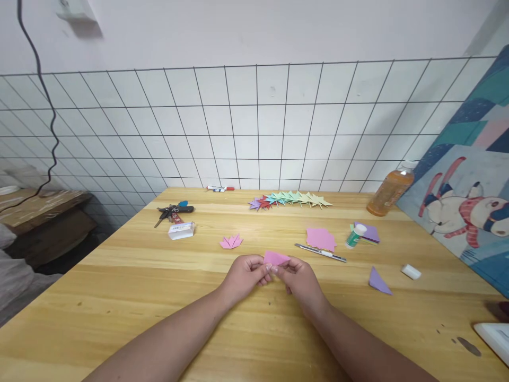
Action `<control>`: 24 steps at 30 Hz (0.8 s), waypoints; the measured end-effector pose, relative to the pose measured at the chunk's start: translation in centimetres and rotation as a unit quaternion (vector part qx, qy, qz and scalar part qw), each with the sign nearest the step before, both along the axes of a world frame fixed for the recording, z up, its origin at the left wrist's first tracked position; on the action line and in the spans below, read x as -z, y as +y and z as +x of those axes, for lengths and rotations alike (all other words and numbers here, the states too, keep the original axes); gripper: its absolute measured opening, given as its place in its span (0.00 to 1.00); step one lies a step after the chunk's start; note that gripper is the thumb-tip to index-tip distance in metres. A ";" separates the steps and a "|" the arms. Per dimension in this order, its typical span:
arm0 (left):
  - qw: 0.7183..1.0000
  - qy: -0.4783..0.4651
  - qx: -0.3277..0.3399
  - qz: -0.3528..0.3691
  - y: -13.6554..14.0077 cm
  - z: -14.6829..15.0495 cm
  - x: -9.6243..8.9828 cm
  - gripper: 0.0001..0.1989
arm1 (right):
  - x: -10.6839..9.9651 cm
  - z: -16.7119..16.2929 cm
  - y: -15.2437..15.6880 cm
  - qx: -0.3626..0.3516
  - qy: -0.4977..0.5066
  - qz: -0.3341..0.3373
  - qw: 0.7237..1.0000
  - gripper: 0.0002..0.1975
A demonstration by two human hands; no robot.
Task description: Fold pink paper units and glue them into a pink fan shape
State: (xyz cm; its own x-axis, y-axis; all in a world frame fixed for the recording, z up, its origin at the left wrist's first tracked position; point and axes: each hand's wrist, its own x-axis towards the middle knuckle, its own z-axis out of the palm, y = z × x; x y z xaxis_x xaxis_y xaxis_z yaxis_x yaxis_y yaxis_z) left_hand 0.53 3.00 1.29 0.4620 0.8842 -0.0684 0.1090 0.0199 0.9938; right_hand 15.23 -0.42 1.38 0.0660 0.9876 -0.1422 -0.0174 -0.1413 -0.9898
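Observation:
A small pink piece of folded paper [275, 258] is held up between my two hands above the wooden table. My left hand [247, 274] pinches its left end, thumb in front. On the opposite end, my right hand [299, 277] is closed with thumb and fingers. The two thumbs nearly meet at the paper's lower edge. Just beyond my left hand lies a pink folded paper piece with several points [231, 242]. Past my right hand are a utility knife [320, 252] and a stack of pink paper [320, 239]. The fingers behind the paper are partly hidden.
Along the back runs a row of multicoloured folded paper stars [290, 199] beside a marker [220, 189]. Keys [174, 212] and a small white box [181, 230] lie left. Rightward are a glue stick [356, 236], purple paper [371, 233], purple triangle [379, 282], eraser [411, 272] and bottle [392, 189].

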 end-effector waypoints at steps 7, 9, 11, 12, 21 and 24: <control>0.999 0.030 -0.006 0.035 0.1 0.0 -0.2 0.16 | 0.3 0.4 0.2 0.036 0.054 0.013 0.998 0.13; 0.998 0.042 -0.007 0.041 0.2 -0.1 -0.3 0.16 | 0.2 0.5 0.1 0.048 0.079 0.015 0.996 0.14; 0.998 0.049 -0.007 0.044 0.3 -0.2 -0.5 0.16 | -0.1 0.6 0.1 0.058 0.108 0.006 0.992 0.14; 0.998 0.052 -0.006 0.044 0.3 -0.3 -0.5 0.16 | -0.2 0.6 0.1 0.063 0.122 0.000 0.991 0.14; 0.998 0.047 -0.035 0.009 1.0 -1.1 0.1 0.16 | -0.4 2.9 0.8 0.126 0.168 0.007 0.978 0.15; 0.999 0.035 -0.028 0.003 1.1 -1.1 0.2 0.16 | -0.2 2.5 0.7 0.042 0.087 0.018 0.995 0.13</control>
